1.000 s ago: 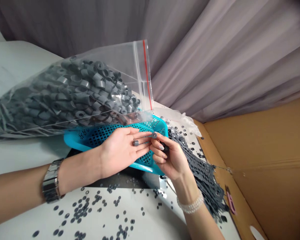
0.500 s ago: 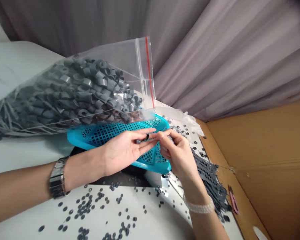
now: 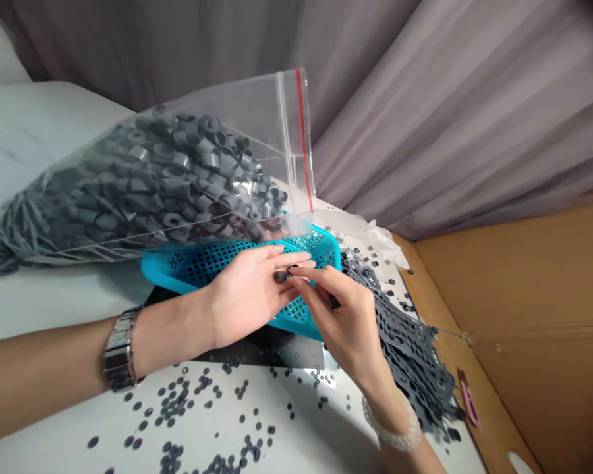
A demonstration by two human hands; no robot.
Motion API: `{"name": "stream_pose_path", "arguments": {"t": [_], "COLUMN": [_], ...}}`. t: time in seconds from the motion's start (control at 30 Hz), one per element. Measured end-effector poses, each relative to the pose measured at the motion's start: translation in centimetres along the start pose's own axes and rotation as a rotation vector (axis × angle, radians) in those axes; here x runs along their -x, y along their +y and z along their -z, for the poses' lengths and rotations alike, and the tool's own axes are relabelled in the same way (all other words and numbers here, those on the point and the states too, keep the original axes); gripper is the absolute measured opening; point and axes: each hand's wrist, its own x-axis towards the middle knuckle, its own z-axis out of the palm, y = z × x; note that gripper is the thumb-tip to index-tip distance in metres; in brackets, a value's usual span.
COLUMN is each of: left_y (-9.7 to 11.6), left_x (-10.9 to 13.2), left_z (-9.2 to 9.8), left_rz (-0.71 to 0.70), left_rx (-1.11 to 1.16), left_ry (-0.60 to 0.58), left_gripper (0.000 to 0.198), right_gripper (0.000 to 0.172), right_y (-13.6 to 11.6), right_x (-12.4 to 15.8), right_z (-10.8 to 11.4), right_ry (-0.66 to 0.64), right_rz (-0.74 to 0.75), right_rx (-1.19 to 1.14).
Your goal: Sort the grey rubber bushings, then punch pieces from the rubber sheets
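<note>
My left hand [image 3: 247, 293] lies palm up over a turquoise mesh basket [image 3: 202, 263], fingers stretched out, with a small grey ring [image 3: 279, 276] resting on the fingers. My right hand [image 3: 343, 322] meets it from the right, thumb and forefinger pinched at the ring or at a small dark piece beside it. Something dark also shows under the right hand's curled fingers. A metal watch sits on my left wrist and a pearl bracelet on my right wrist.
A clear zip bag [image 3: 143, 178] full of grey rings leans on the basket's far rim. Punched dark rubber sheets [image 3: 405, 342] lie to the right, small grey discs [image 3: 178, 408] are scattered on the white table, and a cardboard box wall [image 3: 524, 316] stands at right.
The right hand's fingers shifted from beside the left fingertips onto them, pinching at the ring. The view drifted slightly; the basket and bag appear a bit further right.
</note>
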Motion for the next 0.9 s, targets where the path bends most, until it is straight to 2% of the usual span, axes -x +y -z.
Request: {"name": "stream_pose_path", "arguments": {"t": [0.07,0.17,0.27,0.37,0.43,0.53,0.6,0.67,0.8,0.83,0.9], "left_y": [0.0,0.0,0.0,0.0,0.0,-0.1,-0.2,-0.4,-1.8,-2.2,-3.2], "left_x": [0.1,0.4,0.5,0.5,0.4,0.4,0.6,0.9,1.5,1.7,1.9], "left_z": [-0.1,-0.5,-0.7,-0.8,-0.7,-0.5,-0.4,-0.6,-1.9,-2.3,-3.1], "left_rz": [0.012,0.015,0.017,0.021,-0.001,-0.066,-0.111,-0.162,-0.280,-0.317,-0.392], "left_rx": [-0.029,-0.036,-0.015,-0.003,0.011,0.028,0.012,-0.023,-0.185,-0.263,-0.423], "left_ry": [0.018,0.044,0.042,0.030,0.016,0.031,0.061,0.069,0.062,0.075,0.100], "left_gripper": [0.045,0.051,0.053,0.052,0.050,0.050,0.050,0.050,0.047,0.044,0.038], "right_gripper": [0.019,0.023,0.021,0.018,0.013,0.014,0.015,0.012,0.010,0.012,0.020], "right_y": [0.1,0.5,0.5,0.6,0.9,1.6,1.6,1.0,-0.6,-0.8,-0.8], "right_x": [0.1,0.2,0.0,-0.3,-0.5,-0.7,-0.6,-0.5,-0.5,-0.6,-0.9], "right_z": [-0.3,-0.5,-0.3,0.0,-0.1,-0.8,-1.4,-2.0,-3.3,-3.6,-4.4], "right_ry": [-0.018,-0.054,-0.067,-0.077,-0.023,0.111,0.141,0.161,0.252,0.272,0.276], "right_rz": [0.081,0.106,0.049,-0.094,-0.277,-0.635,-0.843,-0.959,-0.928,-0.880,-0.714], "right_rx": [0.079,0.125,0.105,-0.038,-0.285,-0.903,-1.268,-1.458,-1.535,-1.490,-1.258]}}
